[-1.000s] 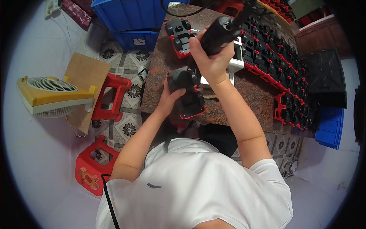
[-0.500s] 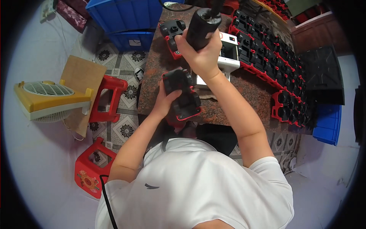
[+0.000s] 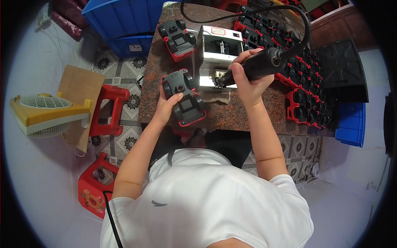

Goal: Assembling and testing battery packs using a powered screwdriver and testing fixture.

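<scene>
My left hand (image 3: pixel 166 106) grips the left side of a toy car (image 3: pixel 187 101), its thumb on the black underside that faces up and shows red along the edges. My right hand (image 3: pixel 251 87) is wrapped round a black corded electric screwdriver (image 3: pixel 261 64), tilted with its bit pointing left and down. The bit end meets the lit front of a white box-shaped machine (image 3: pixel 210 58), probably a screw feeder; the exact contact is too small to make out. Beyond the held car, a second upturned toy car (image 3: pixel 178 41) lies on the speckled stone table (image 3: pixel 231 120).
Rows of red and black car bodies (image 3: pixel 304 108) cover the table's right side. The screwdriver cord (image 3: pixel 308 31) loops overhead. A folded cloth (image 3: pixel 217 97) lies under the machine. Blue crates (image 3: pixel 120 18), red stools (image 3: pixel 108 108) and a yellow fan (image 3: pixel 49 109) stand to the left.
My right hand has carried the screwdriver from above the far car rightward and nearer, down to the machine's front. My left hand and its car have shifted slightly left.
</scene>
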A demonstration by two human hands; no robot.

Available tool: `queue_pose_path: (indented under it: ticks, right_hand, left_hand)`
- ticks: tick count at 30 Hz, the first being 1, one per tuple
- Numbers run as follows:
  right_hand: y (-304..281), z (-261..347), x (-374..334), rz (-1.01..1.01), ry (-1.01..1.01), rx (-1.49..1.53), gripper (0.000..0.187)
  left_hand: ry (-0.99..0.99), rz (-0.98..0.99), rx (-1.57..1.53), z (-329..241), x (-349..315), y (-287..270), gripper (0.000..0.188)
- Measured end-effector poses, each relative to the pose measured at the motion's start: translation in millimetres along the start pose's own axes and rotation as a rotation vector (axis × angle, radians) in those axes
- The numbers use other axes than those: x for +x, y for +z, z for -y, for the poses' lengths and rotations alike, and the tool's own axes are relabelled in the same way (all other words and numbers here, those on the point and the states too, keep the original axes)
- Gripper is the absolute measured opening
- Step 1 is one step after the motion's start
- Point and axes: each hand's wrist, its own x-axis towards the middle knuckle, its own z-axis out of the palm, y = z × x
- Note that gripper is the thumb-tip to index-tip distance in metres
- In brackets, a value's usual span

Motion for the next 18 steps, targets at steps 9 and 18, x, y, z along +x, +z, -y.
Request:
queue_pose_path:
  ticks: [9,18]
  right_hand:
    - [-11.0,-14.8,-12.8,-0.051,0.036,-0.032,0.035]
    - [29.7,18.5,17.6,-0.04,0.197,0.088,0.023]
  left_hand:
    - [0.005,0.012,-0.018,0.1,-3.6,2.5,0.057]
    - [0.033,0.005,0.012,-3.3,-2.5,-0.6,0.057]
